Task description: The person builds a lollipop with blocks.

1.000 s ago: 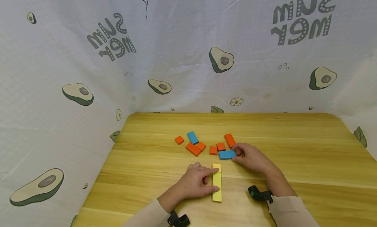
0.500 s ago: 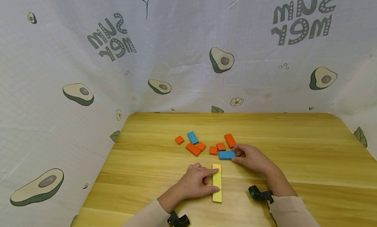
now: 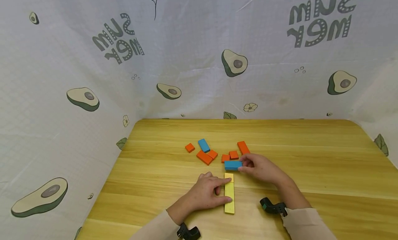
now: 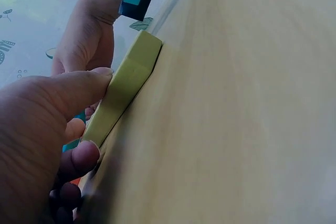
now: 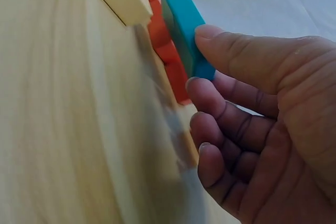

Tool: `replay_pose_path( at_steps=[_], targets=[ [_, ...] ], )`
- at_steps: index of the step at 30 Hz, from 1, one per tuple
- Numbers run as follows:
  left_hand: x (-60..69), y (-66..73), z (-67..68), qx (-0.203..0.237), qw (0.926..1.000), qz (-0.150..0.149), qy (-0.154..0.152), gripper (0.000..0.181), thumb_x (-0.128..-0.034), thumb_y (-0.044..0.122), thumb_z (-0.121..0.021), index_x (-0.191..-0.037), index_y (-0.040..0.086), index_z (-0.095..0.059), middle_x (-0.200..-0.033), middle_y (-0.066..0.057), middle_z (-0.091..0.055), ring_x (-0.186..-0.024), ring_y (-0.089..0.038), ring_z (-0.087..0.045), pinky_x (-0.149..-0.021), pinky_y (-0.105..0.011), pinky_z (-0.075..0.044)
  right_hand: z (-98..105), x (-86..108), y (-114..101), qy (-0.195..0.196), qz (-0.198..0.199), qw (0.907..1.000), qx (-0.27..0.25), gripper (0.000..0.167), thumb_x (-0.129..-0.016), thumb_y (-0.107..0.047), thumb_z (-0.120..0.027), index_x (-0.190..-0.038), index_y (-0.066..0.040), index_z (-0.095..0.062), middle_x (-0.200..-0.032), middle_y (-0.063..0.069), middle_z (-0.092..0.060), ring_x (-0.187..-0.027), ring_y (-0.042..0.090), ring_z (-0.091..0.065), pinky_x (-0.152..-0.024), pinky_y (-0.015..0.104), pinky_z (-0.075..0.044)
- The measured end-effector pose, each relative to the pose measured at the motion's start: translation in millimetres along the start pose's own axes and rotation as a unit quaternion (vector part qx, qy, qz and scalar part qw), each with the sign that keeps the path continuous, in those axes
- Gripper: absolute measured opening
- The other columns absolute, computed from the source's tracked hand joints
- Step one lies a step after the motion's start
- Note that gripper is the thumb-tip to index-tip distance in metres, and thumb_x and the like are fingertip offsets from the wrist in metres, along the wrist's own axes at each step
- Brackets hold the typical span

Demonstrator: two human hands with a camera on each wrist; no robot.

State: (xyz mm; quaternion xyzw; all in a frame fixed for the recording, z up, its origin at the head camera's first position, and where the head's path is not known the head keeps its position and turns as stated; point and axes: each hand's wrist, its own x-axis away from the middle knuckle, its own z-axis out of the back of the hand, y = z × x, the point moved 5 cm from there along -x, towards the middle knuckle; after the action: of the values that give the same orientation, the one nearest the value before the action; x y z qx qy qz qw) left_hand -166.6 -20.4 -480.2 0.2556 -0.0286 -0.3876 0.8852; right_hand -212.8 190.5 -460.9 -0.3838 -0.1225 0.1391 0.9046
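Observation:
My right hand [image 3: 262, 167] pinches a flat blue rectangular block [image 3: 232, 165] by its right end, between thumb and fingertips. In the right wrist view this blue block [image 5: 185, 27] is tilted and appears raised off the table. My left hand [image 3: 205, 192] rests on a yellow strip made of two blocks end to end. Its index fingertip touches the small yellow block [image 3: 228, 176] at the far end, while the thumb presses the long yellow block [image 3: 229, 191]. The left wrist view shows the thumb on the edge of that yellow block [image 4: 128, 74].
Beyond the hands lie several loose orange blocks, including a long one [image 3: 204, 157], a square one [image 3: 190, 148] and another long one [image 3: 243, 147]. A second blue block [image 3: 203, 145] is among them. The wooden table [image 3: 149, 177] meets a printed white cloth [image 3: 192, 60] behind.
My right hand has moved the blue block left, from beside the orange squares to just beyond the yellow strip's far end. The left hand has stayed put.

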Motion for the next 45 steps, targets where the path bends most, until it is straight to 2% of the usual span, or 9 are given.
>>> replay_pose_path(
  at_steps=[6,14,24,45],
  targets=[
    [0.1,-0.2,-0.8,-0.001,1.0000,0.000,0.000,0.060,-0.0908,0.054,-0.072,-0.143,0.027,-0.062,-0.071,0.021,-0.050,-0.074,0.002,-0.036,-0.073,-0.020,-0.026,-10,-3.3,-5,0.011,0.018,0.9996,0.017,0.027,-0.097,-0.029,-0.072,-0.113,-0.008,-0.067,-0.089,-0.001,-0.063,-0.078,0.012,-0.054,-0.071,0.025,-0.046],
    [0.6,-1.3,-1.5,-0.001,1.0000,0.005,-0.004,0.060,-0.0919,0.055,-0.070,-0.144,0.026,-0.061,-0.071,0.021,-0.050,-0.074,0.001,-0.037,-0.073,-0.020,-0.026,-16,-6.4,-5,0.001,0.001,0.9995,0.032,0.027,-0.092,-0.025,-0.077,-0.111,-0.009,-0.069,-0.090,-0.001,-0.063,-0.081,0.014,-0.055,-0.075,0.030,-0.048],
    [0.2,-3.4,-3.3,0.009,0.9996,0.023,-0.015,0.060,-0.0927,0.055,-0.070,-0.145,0.027,-0.060,-0.071,0.020,-0.049,-0.074,0.000,-0.036,-0.074,-0.021,-0.026,-17,-6.0,-6,-0.006,0.002,0.9986,0.053,0.029,-0.087,-0.022,-0.081,-0.111,-0.009,-0.069,-0.092,-0.001,-0.063,-0.085,0.014,-0.054,-0.078,0.033,-0.048],
    [-0.9,-2.7,-1.6,0.019,0.9994,0.023,-0.016,0.059,-0.0927,0.052,-0.071,-0.145,0.027,-0.060,-0.072,0.021,-0.050,-0.076,0.001,-0.037,-0.074,-0.021,-0.026,-15,-5.0,-9,-0.003,0.012,0.9977,0.066,0.030,-0.087,-0.022,-0.081,-0.112,-0.010,-0.071,-0.091,-0.003,-0.062,-0.084,0.013,-0.054,-0.078,0.031,-0.048]
  ],
)
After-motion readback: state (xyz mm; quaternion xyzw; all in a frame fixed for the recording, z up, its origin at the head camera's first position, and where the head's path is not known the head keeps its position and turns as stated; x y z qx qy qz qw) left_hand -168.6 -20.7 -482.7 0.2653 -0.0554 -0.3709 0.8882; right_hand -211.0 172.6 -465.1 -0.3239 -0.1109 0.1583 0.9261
